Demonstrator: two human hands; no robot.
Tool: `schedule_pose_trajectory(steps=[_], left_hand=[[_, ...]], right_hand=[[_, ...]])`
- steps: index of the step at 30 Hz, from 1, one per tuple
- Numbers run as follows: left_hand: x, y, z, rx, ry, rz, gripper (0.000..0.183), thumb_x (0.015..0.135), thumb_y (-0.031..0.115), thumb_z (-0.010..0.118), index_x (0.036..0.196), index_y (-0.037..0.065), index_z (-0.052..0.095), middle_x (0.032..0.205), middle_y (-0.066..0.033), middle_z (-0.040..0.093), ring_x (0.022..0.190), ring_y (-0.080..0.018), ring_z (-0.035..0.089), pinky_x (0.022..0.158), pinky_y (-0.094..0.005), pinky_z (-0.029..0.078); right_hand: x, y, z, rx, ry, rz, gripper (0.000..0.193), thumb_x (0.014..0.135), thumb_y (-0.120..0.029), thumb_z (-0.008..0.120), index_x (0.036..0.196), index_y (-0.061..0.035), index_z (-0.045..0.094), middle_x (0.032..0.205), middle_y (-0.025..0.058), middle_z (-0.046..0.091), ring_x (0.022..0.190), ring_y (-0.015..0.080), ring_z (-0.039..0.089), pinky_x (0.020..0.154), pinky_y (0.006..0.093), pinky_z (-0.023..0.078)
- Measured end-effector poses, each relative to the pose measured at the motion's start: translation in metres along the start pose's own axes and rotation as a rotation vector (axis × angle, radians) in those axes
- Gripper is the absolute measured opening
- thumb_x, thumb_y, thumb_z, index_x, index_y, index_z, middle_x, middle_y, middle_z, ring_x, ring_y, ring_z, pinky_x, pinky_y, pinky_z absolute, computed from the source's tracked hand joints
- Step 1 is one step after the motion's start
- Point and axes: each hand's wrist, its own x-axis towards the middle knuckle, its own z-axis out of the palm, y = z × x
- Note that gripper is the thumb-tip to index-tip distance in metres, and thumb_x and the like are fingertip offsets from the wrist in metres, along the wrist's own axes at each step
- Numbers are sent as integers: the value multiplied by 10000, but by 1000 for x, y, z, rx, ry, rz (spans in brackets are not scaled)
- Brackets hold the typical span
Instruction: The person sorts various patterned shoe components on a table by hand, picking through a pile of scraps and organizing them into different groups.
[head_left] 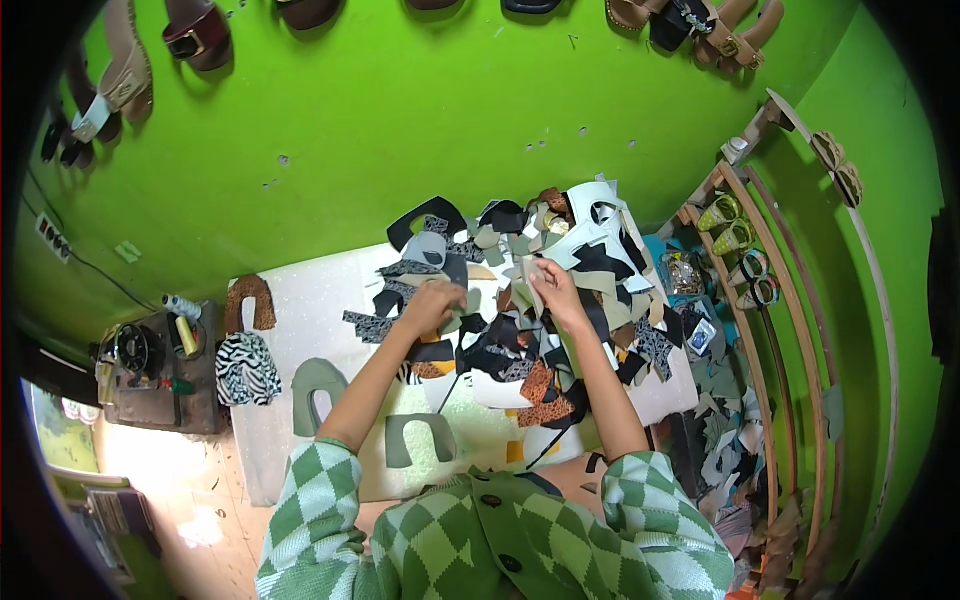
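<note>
One grey scrap (527, 287): pinched in the right hand (556, 292), just left of its palm, long axis toward the worktop's (288, 325) far edge; left hand (436, 304) farther left, over the pile (500, 332), grip unclear.

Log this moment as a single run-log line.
left hand: at scrap pile, hold unclear | right hand: pinching grey-beige scrap | two grey-green arches: on white table
</note>
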Motion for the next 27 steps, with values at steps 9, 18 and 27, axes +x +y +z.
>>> schedule_pose_trajectory(steps=[9, 18, 27], left_hand=[[-120, 54, 38, -1216, 60, -616, 320, 963, 206, 580, 1210, 11, 518, 991, -76, 639, 899, -111, 624, 830, -241, 508], [-227, 53, 43, -914, 92, -712, 132, 884, 79, 664, 977, -3, 620, 833, -15, 633, 740, -57, 581, 674, -212, 485], [-262, 60, 47, -941, 328, -848, 97, 912, 67, 615, 979, -3, 615, 850, -22, 613, 759, -71, 597, 691, -211, 487]], right_hand=[[-99, 77, 80, -190, -427, 12, 431, 755, -17, 748, 1148, -16, 570, 954, 98, 695, 880, 149, 660, 772, 285, 502], [-149, 127, 150, -225, -462, 126, 379, 768, -6, 740, 1108, 30, 577, 975, 95, 694, 870, 129, 649, 764, 268, 502], [-181, 150, 180, -446, -122, -25, 289, 811, -26, 667, 1091, 6, 602, 967, 82, 663, 835, 131, 613, 759, 274, 498]])
